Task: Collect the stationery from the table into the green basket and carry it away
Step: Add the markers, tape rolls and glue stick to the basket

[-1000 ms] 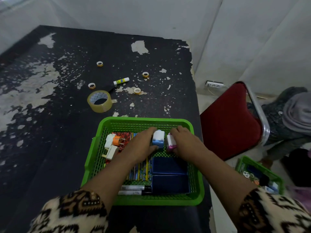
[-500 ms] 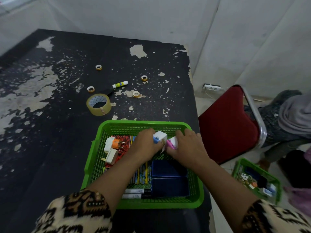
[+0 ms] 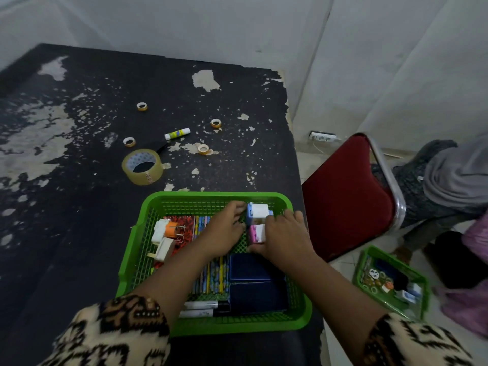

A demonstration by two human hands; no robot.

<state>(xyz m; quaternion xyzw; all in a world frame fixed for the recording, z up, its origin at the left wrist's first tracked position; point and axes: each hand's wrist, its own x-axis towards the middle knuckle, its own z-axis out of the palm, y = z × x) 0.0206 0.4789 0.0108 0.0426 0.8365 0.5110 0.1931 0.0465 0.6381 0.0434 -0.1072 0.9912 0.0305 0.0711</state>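
Green plastic mesh basket [image 3: 219, 329] sits at the near edge of the peeling black table [image 3: 79, 207]. A second ago the small blue-and-white block [image 3: 257, 211] and the small pink-and-white block [image 3: 257, 233] were side by side; now they sit one behind the other in the basket's far right corner. My left hand [image 3: 224, 233] curls its fingers against the blue one, and my right hand [image 3: 285, 239] grips the pink. The big clear tape roll [image 3: 142, 167] and white glue stick [image 3: 177, 133] are still outside the basket, so collecting isn't finished.

I have one view to work from, a wide-angle camera worn on the person's head, facing forward and steeply down. It sits close over the green basket [image 3: 237, 327] at the near edge of the tabletop [image 3: 79, 233], with both forearms [image 3: 171, 276] entering from below. The far wall [image 3: 184, 22] and the floor [image 3: 306, 159] on the right fill the frame's outer parts
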